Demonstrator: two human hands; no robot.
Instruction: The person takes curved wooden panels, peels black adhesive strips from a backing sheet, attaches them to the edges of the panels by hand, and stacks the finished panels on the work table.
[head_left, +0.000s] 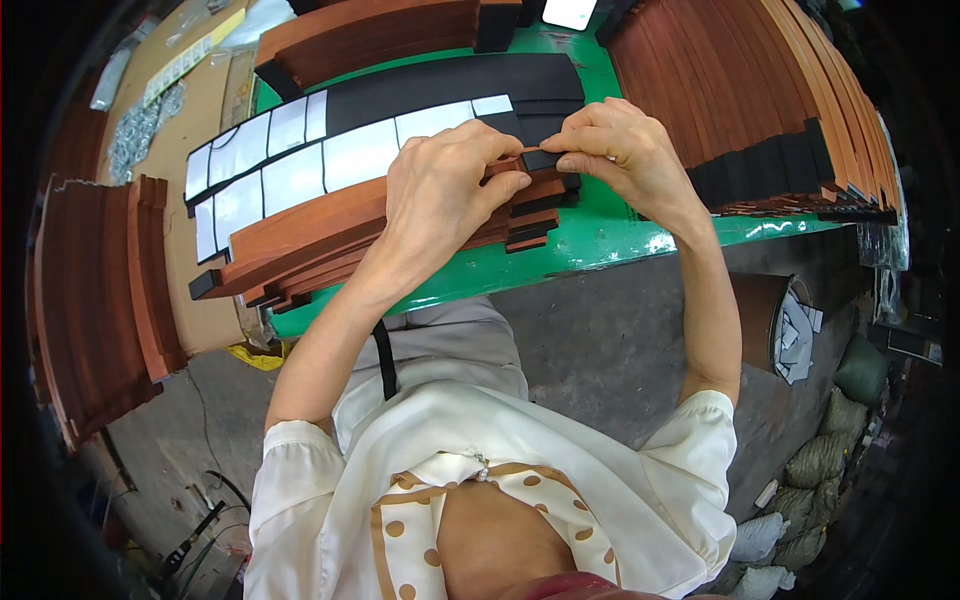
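Observation:
A curved reddish-brown wooden slat (310,222) with black ends lies at the front of a small stack on the green table. My left hand (440,185) is closed at the slat's right end, thumb and forefinger bent together over it. Just beside it, my right hand (625,150) pinches a small black piece (543,160) at that same end; the fingers partly hide it. Behind the slat lie black strips (440,85), partly covered with white rectangular pieces (358,155) in two rows.
More slats (715,90) with black ends are stacked at the right. Another stack (100,290) stands at the left beside cardboard (200,200). Slats (370,40) also lie at the back of the green table (640,245). Below right, a brown bin (757,320) holds white scraps.

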